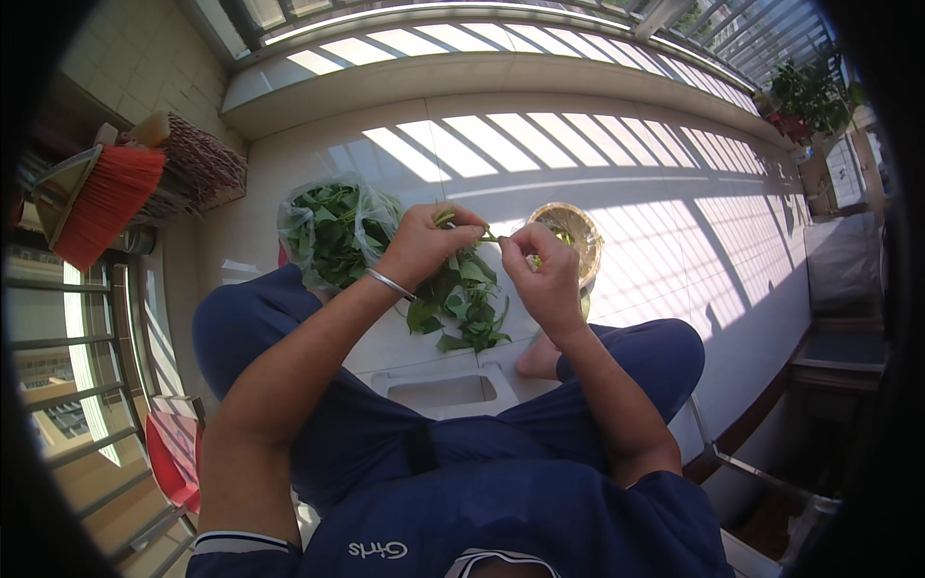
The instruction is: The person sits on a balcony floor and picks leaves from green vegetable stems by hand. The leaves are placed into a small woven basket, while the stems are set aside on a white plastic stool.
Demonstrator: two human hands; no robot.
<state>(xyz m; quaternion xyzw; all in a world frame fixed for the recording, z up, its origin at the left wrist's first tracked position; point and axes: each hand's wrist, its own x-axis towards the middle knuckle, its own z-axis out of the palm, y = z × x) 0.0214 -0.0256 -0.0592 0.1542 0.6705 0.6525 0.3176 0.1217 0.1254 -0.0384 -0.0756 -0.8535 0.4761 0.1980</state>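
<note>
My left hand [433, 242] grips a bunch of leafy green stems [466, 282], whose leaves hang down below it to the floor. Thumb and finger of my right hand [538, 267] pinch a green stem [493, 237] that runs between the two hands. Beside my left wrist, which wears a silver bangle [390, 283], stands a clear plastic bag [289, 217] full of leafy greens [329, 224]. Behind my right hand is a round bin [594, 238] with some green and yellowish plant pieces in it, partly hidden by the hand.
White floor tiles [650, 267] lie under sun stripes, below a window ledge [433, 68]. An orange-red broom [108, 199] is at the left, a red dustpan [173, 462] lower left. A potted plant [806, 101] stands far right. Between my legs shows a white plastic stool [506, 383].
</note>
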